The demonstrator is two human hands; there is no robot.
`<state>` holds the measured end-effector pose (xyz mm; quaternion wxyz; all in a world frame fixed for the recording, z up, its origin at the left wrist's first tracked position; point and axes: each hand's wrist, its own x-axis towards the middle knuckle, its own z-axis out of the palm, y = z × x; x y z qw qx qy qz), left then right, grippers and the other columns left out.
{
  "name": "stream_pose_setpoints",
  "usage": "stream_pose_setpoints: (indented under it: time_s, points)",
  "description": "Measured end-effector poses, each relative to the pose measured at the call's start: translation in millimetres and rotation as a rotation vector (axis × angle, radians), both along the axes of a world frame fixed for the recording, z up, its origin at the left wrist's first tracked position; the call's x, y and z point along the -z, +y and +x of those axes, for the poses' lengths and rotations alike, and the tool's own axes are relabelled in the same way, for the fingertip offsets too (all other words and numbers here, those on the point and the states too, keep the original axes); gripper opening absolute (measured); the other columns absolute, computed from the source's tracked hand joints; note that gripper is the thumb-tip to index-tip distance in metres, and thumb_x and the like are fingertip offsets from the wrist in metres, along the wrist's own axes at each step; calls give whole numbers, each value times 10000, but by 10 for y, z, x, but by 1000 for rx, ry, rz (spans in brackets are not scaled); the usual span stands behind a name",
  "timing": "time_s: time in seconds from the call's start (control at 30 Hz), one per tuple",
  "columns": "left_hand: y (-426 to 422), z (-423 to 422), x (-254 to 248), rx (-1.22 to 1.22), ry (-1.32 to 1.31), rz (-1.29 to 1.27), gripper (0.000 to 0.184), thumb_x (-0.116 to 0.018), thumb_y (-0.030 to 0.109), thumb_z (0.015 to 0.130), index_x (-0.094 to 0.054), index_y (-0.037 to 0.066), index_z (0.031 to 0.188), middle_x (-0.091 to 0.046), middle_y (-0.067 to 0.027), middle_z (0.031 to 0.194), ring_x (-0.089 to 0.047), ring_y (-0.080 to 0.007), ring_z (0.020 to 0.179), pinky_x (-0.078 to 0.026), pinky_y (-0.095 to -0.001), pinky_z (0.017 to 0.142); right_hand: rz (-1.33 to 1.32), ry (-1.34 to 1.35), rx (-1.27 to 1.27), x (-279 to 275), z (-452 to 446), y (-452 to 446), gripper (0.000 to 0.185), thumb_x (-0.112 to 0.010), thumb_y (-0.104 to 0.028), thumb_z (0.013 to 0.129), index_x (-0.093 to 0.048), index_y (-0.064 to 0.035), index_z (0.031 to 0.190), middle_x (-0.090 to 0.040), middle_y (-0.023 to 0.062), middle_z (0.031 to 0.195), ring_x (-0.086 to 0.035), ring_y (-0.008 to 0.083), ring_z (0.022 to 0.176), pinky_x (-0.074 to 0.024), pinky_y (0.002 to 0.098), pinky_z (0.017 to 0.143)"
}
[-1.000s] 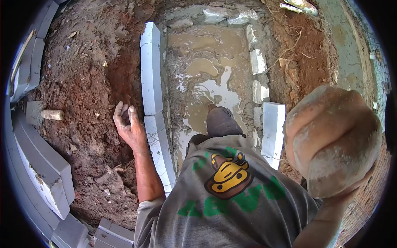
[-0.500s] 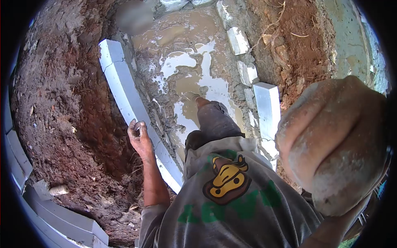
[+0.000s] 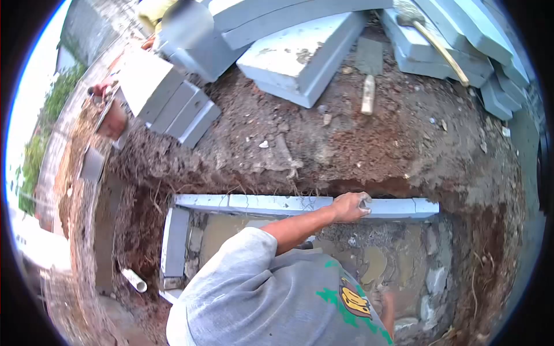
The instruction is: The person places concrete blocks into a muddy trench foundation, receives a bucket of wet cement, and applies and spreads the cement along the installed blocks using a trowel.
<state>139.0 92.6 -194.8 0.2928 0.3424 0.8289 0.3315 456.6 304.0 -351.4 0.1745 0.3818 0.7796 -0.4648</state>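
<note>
Blocks, pale blue-grey, smooth-faced and rectangular [image 3: 277, 205], form a straight row across the middle of the frame, with fine joints between them. The left hand [image 3: 349, 207], bare and dusted with dried grey matter, is at this row, right of centre, its fingers curled in with a narrow gap to the thumb; whether it pinches anything small cannot be told. A bare limb [image 3: 388, 311] shows blurred at the lower right, beside the shirt; whether it is the right hand's arm cannot be told.

An upright-edged pale block [image 3: 175, 242] meets the row's left end, making a corner. Inside lies a bed of brown, glossy, watery mud [image 3: 375, 262], edged at the right by rough grey-white masonry [image 3: 437, 281]. The grey cotton shirt [image 3: 242, 294], with a green and yellow print, covers the lower centre.

Above the row spreads crumbly reddish-brown soil [image 3: 277, 138], where a short off-white cylinder [image 3: 367, 95] lies. Large smooth blocks [image 3: 306, 52] are piled along the top; a tool with a slim wooden handle [image 3: 441, 49] rests on those at upper right. At upper left are a reddish bucket [image 3: 113, 119] and a co-worker's hand [image 3: 149, 43] near the stacked blocks [image 3: 150, 86]. A hollow white pipe [image 3: 134, 281] lies at lower left.
</note>
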Motion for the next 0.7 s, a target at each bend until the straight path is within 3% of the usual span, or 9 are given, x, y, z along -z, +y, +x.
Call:
stream_pose_setpoints:
  time_s: [0.1,0.2,0.27,0.3,0.33,0.47,0.7]
  points:
    - [19,-303,-502,-98,77,64,399,-639,349,782,-605,83,1077,-648,-160,980,-611,-322,935,-467,-406,818,-11,-105,-187,385,-542,49,376,-700,-249,751,-586,46,954,-602,94,683,-603,173,604,-467,305,537]
    - [319,-606,-1497,46,218,-26,387,-669,382,754,-649,77,990,-659,-136,967,-617,-301,934,-472,-394,807,-74,-80,-383,500,-1242,226,396,-699,-248,752,-594,55,983,-616,99,696,-617,177,618,-475,308,548]
    - [700,-826,-2100,126,327,-122,507,-654,428,760,-630,47,1092,-645,-148,1039,-606,-292,990,-462,-389,838,-254,80,-460,68,-1670,220,401,-701,-237,738,-594,78,962,-625,101,627,-607,193,536,-476,317,523]
    - [1118,-1016,-2258,237,619,-171,539,-620,449,772,-621,35,1117,-634,-152,1077,-598,-290,1015,-458,-390,864,25,-38,-693,75,-1907,312,418,-694,-230,734,-594,67,1010,-659,149,698,-630,183,575,-495,318,553]
    - [1433,-1125,-2404,281,760,-217,531,-622,443,769,-624,36,1111,-635,-151,1077,-599,-289,1014,-459,-388,863,-69,-41,-961,4,-2118,328,396,-685,-254,738,-616,50,983,-676,166,788,-652,222,641,-513,347,607]
    - [2124,-1291,-2577,289,889,-286,499,-632,418,759,-636,43,1087,-637,-145,1074,-603,-285,1012,-466,-380,859,243,-102,-1131,-89,-2483,50,380,-675,-279,748,-624,40,948,-669,177,797,-646,249,678,-504,363,632]
    - [2188,-1065,-2559,280,741,-258,442,-649,375,740,-657,55,1045,-642,-136,1070,-610,-279,1008,-477,-367,851,383,-60,-1050,-4,-2414,-396,367,-658,-325,765,-638,21,886,-656,195,813,-636,294,743,-489,390,676]
